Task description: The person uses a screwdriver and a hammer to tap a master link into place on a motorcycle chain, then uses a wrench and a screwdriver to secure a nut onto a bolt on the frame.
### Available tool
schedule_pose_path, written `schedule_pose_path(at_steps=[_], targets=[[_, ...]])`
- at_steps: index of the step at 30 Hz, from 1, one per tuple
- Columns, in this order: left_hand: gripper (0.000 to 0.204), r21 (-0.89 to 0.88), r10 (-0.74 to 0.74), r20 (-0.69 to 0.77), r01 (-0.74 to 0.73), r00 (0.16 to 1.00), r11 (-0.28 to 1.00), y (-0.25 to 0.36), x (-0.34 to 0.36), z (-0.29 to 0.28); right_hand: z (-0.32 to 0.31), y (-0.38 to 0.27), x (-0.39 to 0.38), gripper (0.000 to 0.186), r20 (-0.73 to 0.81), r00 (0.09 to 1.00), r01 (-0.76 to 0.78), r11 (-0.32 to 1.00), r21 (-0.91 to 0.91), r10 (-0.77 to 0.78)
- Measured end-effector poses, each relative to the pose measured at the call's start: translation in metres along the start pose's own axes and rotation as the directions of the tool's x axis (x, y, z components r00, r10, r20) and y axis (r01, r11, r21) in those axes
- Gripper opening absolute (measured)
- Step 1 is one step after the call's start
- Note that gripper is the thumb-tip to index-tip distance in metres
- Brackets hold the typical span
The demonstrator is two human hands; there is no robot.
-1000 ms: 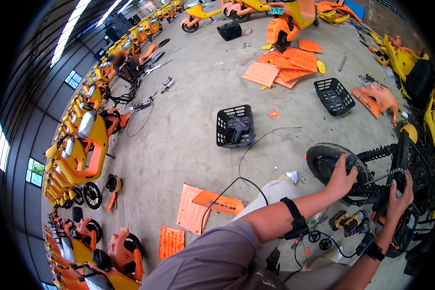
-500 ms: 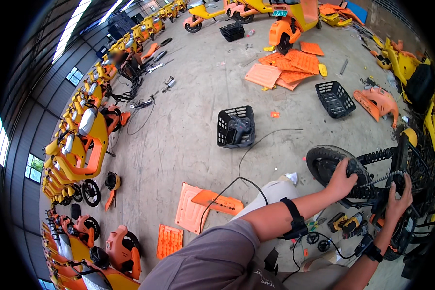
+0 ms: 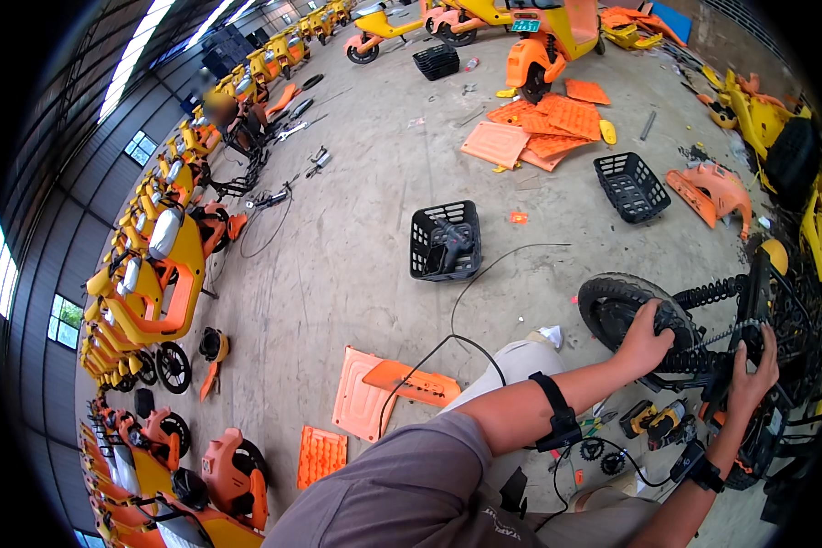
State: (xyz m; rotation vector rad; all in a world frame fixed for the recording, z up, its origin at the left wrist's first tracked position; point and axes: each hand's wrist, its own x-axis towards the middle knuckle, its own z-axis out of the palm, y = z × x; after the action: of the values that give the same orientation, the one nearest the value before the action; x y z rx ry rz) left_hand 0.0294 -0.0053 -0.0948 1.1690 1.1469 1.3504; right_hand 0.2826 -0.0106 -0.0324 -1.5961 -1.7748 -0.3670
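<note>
Site: large industrial shed used as a scooter repair or dismantling workshop. Evidence: ribbed metal wall [image 3: 41,301] with small windows [image 3: 65,321]; bright strips [image 3: 135,64] in the roof; bare concrete floor [image 3: 338,237]. Yellow-and-orange scooters [image 3: 169,288] in long rows at left. Loose orange panels [image 3: 562,117] on the floor; yellow body parts [image 3: 749,114] heaped at right. Power drill [image 3: 454,245] in a black basket [image 3: 417,239]; cordless tools [image 3: 669,424] and sprockets [image 3: 613,464] near an exposed wheel [image 3: 603,301] and chain [image 3: 738,331].

Black tyre [image 3: 601,294], grey chain [image 3: 721,337]
</note>
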Motion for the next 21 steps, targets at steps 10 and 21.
schedule_pose_path(at_steps=[10, 21], targets=[[0.051, 0.09, 0.035, -0.065, -0.029, 0.997, 0.996, -0.017, -0.006, -0.002, 0.01, 0.002, -0.005, 0.048, 0.002, 1.0, 0.027, 0.997, -0.073, -0.027], [0.044, 0.135, 0.132, 0.004, -0.131, 0.991, 0.982, -0.022, 0.0, 0.007, 0.006, -0.008, 0.001, 0.053, -0.019, 0.998, 0.056, 0.995, -0.078, -0.058]])
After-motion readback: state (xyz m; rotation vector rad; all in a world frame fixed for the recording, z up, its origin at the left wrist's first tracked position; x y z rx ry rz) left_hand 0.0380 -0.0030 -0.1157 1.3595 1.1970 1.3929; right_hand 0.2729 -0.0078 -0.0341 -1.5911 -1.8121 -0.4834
